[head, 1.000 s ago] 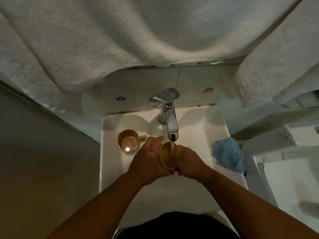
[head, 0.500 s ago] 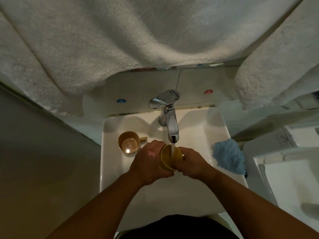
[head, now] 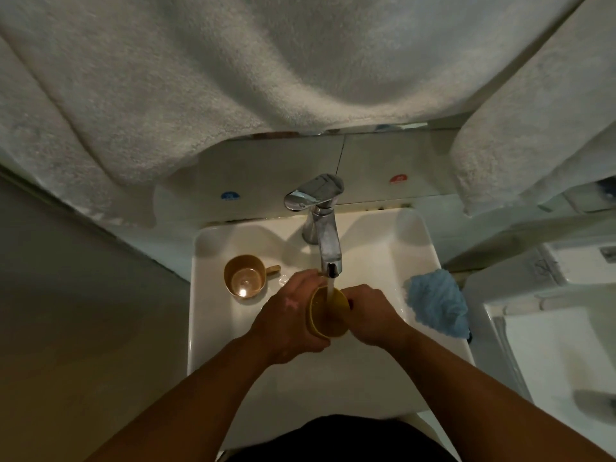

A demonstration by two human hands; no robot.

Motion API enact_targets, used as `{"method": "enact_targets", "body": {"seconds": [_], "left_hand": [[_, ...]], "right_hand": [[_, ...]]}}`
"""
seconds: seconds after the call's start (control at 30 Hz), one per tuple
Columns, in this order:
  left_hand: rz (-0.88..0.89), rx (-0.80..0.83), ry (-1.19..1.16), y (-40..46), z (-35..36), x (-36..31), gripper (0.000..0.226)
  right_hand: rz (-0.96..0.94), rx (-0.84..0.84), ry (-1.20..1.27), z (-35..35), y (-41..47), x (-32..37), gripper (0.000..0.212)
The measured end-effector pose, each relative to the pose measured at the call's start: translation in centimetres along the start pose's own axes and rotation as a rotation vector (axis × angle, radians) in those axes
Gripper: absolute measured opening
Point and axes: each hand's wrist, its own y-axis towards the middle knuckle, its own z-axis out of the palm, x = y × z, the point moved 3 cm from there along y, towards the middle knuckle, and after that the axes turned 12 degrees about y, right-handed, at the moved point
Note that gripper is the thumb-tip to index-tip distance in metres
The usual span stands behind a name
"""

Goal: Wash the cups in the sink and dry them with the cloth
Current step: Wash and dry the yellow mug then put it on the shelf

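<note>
Two yellow cups, one white sink [head: 213,328]. Held cup [head: 328,313]: centre of basin, under the running stream of the chrome faucet [head: 321,225], mouth tilted toward 9 o'clock. Left hand [head: 288,320]: fingers curled round the cup's rim side. Right hand [head: 373,316]: curled against the cup's base side; fingertips hidden. Second cup [head: 245,276]: upright at 10 o'clock of the hands, on the sink ledge, handle toward the faucet, apart from the left hand. Blue cloth [head: 436,303]: on the right sink edge at 3 o'clock, near the right hand, not touching. White towels [head: 233,78]: hanging at 12 o'clock, above the faucet. Open basin floor lies at 6 o'clock, between the forearms.
</note>
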Motion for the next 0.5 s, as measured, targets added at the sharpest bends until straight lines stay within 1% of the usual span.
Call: {"method": "enact_targets", "body": {"seconds": [0.03,0.1,0.13,0.17,0.2,0.23,0.27,0.3,0.33,0.37,0.4,0.47,0.5], "left_hand": [[0.019,0.003,-0.030,0.1,0.0,-0.1,0.094],[-0.017,-0.027,-0.100,0.1,0.1,-0.2,0.095],[-0.061,-0.043,-0.115,0.1,0.2,-0.3,0.101],[-0.104,-0.064,-0.119,0.1,0.2,-0.2,0.107],[-0.131,-0.083,-0.116,0.0,0.3,-0.1,0.109],[-0.141,-0.094,-0.115,0.0,0.2,-0.1,0.103],[-0.139,-0.088,-0.115,0.1,0.0,-0.2,0.094],[-0.130,-0.069,-0.114,0.1,-0.2,-0.2,0.087],[-0.114,-0.042,-0.111,0.3,-0.3,-0.1,0.084],[-0.092,-0.006,-0.114,0.4,-0.3,-0.1,0.085],[-0.072,0.022,-0.117,0.4,-0.4,0.0,0.087],[-0.038,0.035,-0.121,0.5,-0.4,0.2,0.093],[-0.046,0.040,-0.114,0.4,-0.2,0.4,0.099]], "right_hand": [[0.003,-0.036,-0.019,-0.1,0.1,0.2,0.029],[0.016,-0.084,0.005,0.2,0.0,0.7,0.034],[0.033,-0.078,0.048,0.4,-0.1,0.9,0.036],[0.062,-0.055,0.138,0.8,-0.2,0.8,0.038],[0.096,-0.022,0.262,1.0,-0.4,0.7,0.042],[0.126,0.013,0.356,1.0,-0.6,0.7,0.043],[0.134,0.045,0.375,1.0,-0.6,0.6,0.042],[0.120,0.060,0.307,0.8,-0.4,0.5,0.039],[0.099,0.051,0.180,0.6,-0.1,0.4,0.037],[0.081,0.017,0.039,0.4,0.1,0.2,0.038],[0.073,-0.037,-0.045,0.2,0.1,0.2,0.044],[0.057,-0.141,-0.044,-0.2,0.1,0.2,0.059],[0.051,-0.152,-0.029,-0.2,0.0,0.3,0.061]]}}
